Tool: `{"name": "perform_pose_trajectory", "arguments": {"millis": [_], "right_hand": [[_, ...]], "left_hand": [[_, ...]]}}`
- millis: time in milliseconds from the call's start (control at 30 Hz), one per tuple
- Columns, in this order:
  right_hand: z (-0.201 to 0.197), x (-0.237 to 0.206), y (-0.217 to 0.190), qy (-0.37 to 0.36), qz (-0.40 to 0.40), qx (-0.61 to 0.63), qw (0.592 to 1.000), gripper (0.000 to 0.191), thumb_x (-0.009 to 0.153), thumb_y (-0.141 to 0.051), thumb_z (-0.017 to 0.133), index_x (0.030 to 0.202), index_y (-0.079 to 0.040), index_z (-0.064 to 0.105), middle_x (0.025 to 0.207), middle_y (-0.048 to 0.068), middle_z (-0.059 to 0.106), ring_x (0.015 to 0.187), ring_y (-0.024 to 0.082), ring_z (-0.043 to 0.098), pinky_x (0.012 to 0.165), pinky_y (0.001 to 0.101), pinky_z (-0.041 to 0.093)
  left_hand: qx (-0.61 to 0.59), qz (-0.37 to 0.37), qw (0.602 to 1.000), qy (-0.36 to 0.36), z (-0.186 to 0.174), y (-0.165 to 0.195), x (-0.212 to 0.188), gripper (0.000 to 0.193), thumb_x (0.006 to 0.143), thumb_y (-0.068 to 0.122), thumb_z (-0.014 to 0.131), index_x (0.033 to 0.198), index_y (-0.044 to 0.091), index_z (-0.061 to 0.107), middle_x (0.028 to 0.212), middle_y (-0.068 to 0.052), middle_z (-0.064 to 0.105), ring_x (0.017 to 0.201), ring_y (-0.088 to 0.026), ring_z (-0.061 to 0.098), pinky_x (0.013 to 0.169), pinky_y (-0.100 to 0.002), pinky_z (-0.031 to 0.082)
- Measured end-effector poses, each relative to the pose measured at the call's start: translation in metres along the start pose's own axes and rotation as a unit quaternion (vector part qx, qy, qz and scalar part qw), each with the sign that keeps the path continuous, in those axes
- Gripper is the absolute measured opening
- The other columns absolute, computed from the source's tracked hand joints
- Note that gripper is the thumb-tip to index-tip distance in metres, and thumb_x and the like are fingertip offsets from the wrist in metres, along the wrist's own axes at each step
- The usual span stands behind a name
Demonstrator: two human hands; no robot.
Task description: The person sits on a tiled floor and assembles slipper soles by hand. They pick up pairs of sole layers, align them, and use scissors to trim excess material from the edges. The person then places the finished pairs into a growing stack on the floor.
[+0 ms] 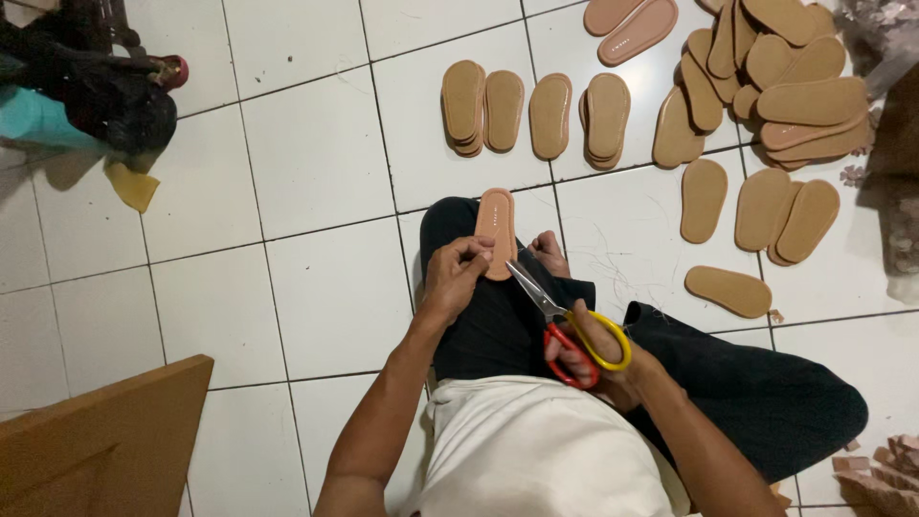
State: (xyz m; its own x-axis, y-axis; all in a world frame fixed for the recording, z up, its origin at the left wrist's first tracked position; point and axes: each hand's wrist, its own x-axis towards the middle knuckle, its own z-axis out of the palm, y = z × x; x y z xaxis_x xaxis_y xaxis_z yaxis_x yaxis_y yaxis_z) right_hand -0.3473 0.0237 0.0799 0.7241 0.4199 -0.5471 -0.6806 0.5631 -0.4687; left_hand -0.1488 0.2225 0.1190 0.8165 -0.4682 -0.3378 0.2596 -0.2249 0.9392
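I sit cross-legged on a white tiled floor. My left hand (458, 271) pinches the near end of a tan shoe insole (496, 225) that rests along my dark-trousered knee. My right hand (593, 356) grips scissors (565, 321) with one red and one yellow handle loop. Their metal blades point up-left, and the tips lie close to the insole's lower edge. My bare foot (549, 253) shows just right of the insole.
Rows and a heap of tan insoles (766, 86) lie on the tiles ahead and to the right. A wooden board (105, 436) is at lower left. Dark and teal bundles (86, 96) sit upper left. Small pinkish offcuts (885, 469) lie at lower right.
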Motion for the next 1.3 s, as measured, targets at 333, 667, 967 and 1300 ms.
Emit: {"name": "perform_pose_trajectory", "arguments": {"millis": [333,667,967,1300], "right_hand": [[0.038,0.037,-0.045,0.297,-0.237,-0.179,0.908,0.025,0.089,-0.022,0.078,0.084,-0.004,0.062,0.065,0.006,0.065,0.055,0.012,0.062,0.051,0.0238,0.049],[0.087,0.023,-0.105,0.245,-0.234,-0.09,0.936,0.028,0.084,-0.014,0.08,0.099,-0.009,0.056,0.079,0.0,0.06,0.063,0.008,0.062,0.048,0.0214,0.048],[0.062,-0.088,-0.104,0.323,-0.178,-0.194,0.909,0.029,0.098,-0.028,0.062,0.097,-0.001,0.071,0.054,0.001,0.046,0.041,0.01,0.041,0.036,0.0237,0.032],[0.003,-0.135,-0.034,0.029,-0.134,-0.228,0.964,0.091,0.097,-0.075,0.027,0.1,0.005,0.071,0.061,0.001,0.055,0.053,0.013,0.048,0.051,0.0236,0.037]], "left_hand": [[-0.073,-0.004,0.997,0.009,-0.009,-0.011,0.009,0.025,0.109,0.024,0.04,0.102,0.001,0.049,0.115,-0.027,0.071,0.106,-0.031,0.075,0.093,-0.038,0.062],[0.231,0.227,0.943,0.077,-0.005,0.05,-0.017,0.022,0.109,0.019,0.051,0.118,0.003,0.064,0.113,-0.018,0.076,0.104,-0.026,0.073,0.092,-0.039,0.059],[-0.07,0.1,0.979,-0.162,0.033,0.092,-0.037,0.026,0.105,0.012,0.065,0.128,-0.001,0.06,0.093,-0.005,0.068,0.084,-0.006,0.058,0.077,-0.024,0.051],[-0.162,0.074,0.96,-0.218,0.042,0.098,-0.04,0.034,0.104,0.011,0.065,0.134,-0.003,0.057,0.106,-0.005,0.071,0.099,-0.007,0.063,0.088,-0.024,0.053]]}}
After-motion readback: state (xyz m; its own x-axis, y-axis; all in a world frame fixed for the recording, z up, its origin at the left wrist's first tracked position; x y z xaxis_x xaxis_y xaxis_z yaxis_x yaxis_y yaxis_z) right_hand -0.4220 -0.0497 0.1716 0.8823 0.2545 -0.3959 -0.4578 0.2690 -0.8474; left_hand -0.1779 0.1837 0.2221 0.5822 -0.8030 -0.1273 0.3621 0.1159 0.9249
